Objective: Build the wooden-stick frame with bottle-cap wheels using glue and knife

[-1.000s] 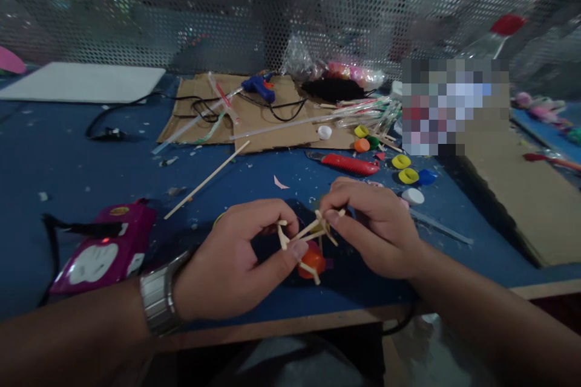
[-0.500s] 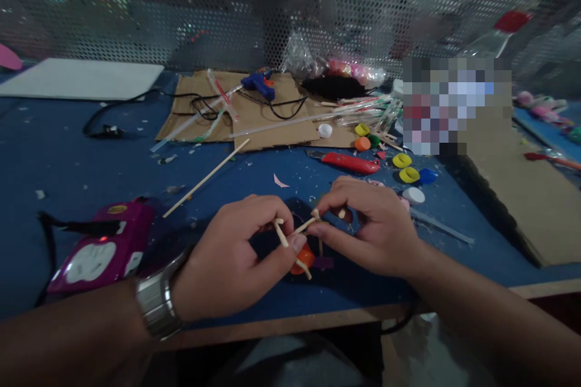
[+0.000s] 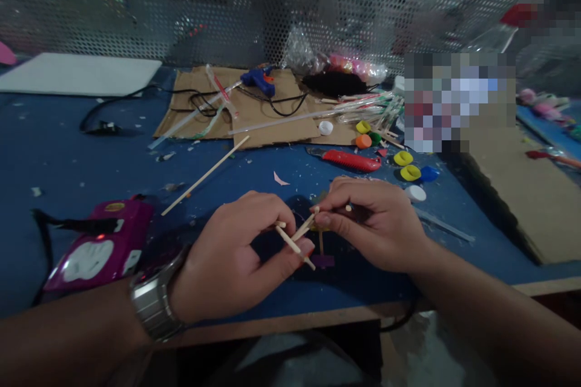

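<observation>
Both my hands meet over the near edge of a blue table (image 3: 68, 157). My left hand (image 3: 231, 257), with a metal watch (image 3: 152, 302) on its wrist, pinches one end of a small frame of thin wooden sticks (image 3: 297, 239). My right hand (image 3: 374, 224) pinches the frame's other end between thumb and fingers. A purple cap (image 3: 323, 261) lies under the sticks. The orange cap on the frame is hidden behind my left thumb.
A red utility knife (image 3: 351, 161), coloured bottle caps (image 3: 403, 166), a long wooden stick (image 3: 206, 174), a blue glue gun (image 3: 258, 80) on cardboard (image 3: 249, 115), a bundle of straws (image 3: 367, 110), a magenta device (image 3: 97, 253) at left, and a white board (image 3: 82, 74) far left.
My hands have turned the stick frame and drawn it closer together. The orange cap, plain a second ago, has slipped out of sight behind my left thumb.
</observation>
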A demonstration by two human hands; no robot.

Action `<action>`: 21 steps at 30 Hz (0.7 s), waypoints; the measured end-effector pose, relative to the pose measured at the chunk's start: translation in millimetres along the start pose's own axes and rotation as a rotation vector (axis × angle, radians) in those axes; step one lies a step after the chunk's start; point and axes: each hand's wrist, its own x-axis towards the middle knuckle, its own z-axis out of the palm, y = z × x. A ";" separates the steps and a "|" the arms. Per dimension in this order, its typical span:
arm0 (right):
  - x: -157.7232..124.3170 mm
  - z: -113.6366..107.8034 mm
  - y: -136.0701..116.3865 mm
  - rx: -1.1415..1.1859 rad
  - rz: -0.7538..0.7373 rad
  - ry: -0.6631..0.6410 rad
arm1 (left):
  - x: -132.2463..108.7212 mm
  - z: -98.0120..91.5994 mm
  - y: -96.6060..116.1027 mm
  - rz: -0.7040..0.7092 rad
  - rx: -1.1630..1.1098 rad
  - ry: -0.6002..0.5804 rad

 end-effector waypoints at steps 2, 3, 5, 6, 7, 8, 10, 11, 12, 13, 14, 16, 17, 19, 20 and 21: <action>1.2 -1.4 -1.2 0.068 0.040 -0.007 | -0.1 -0.4 0.7 0.000 -0.005 0.000; 1.9 -2.1 -1.5 0.103 0.056 -0.010 | 0.0 -0.5 1.0 -0.001 -0.006 0.002; 3.0 -3.2 -1.6 0.163 0.087 -0.013 | 0.7 -0.7 1.2 -0.007 -0.007 0.002; 3.3 -3.6 -1.4 0.193 0.101 -0.013 | 1.3 -0.7 1.2 -0.012 -0.011 0.005; 3.4 -3.8 -0.9 0.222 0.113 -0.014 | 2.0 -0.8 1.1 -0.015 -0.019 0.008; 3.4 -4.1 -0.3 0.247 0.124 -0.017 | 2.7 -0.9 1.0 -0.021 -0.030 0.013; 2.9 -4.5 1.3 0.294 0.147 -0.028 | 3.8 -1.4 0.9 -0.036 -0.056 0.010; 2.6 -4.8 2.2 0.319 0.161 -0.040 | 4.2 -1.8 1.0 -0.041 -0.070 0.008; 2.4 -5.1 3.0 0.345 0.176 -0.054 | 4.5 -2.3 1.3 -0.045 -0.082 0.004; 2.3 -5.5 3.8 0.374 0.191 -0.068 | 4.6 -2.9 1.6 -0.050 -0.090 0.001; 2.3 -5.9 4.4 0.406 0.203 -0.082 | 4.5 -3.5 1.9 -0.053 -0.096 -0.001; 2.8 -6.8 5.2 0.466 0.227 -0.107 | 4.1 -4.4 2.1 -0.061 -0.103 -0.004; 3.1 -7.2 5.4 0.493 0.236 -0.116 | 3.9 -4.7 1.9 -0.068 -0.104 -0.008; 3.9 -7.8 5.6 0.542 0.247 -0.134 | 3.6 -4.6 0.9 -0.079 -0.115 -0.016; 4.3 -8.0 5.6 0.568 0.246 -0.141 | 3.6 -4.3 0.2 -0.084 -0.123 -0.018; 4.7 -8.1 5.6 0.594 0.240 -0.145 | 3.8 -3.8 -0.3 -0.089 -0.130 -0.018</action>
